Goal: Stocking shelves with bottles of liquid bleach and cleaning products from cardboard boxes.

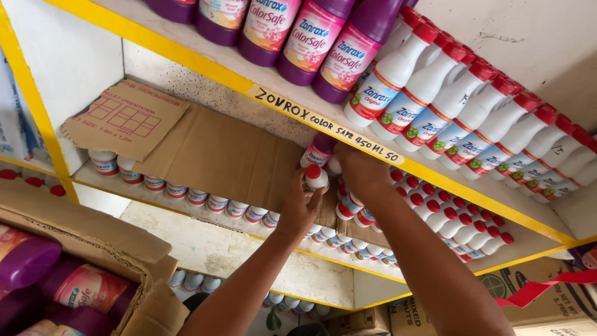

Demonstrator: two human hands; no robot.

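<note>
Shelf (186, 208) check: my left hand (300, 208) is clamped on a white red-capped bottle (316, 178) at its fingertips; my right hand (357, 171) grips a purple bottle (317, 151) just above, under the yellow shelf edge (323, 121).

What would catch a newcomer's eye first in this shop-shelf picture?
Two hands meet mid-frame: the left hand grips a small white bottle with a red cap, and the right hand reaches into the shelf beside it. Above, along the yellow shelf edge, stand purple bottles and, further right, rows of white bottles.
</note>
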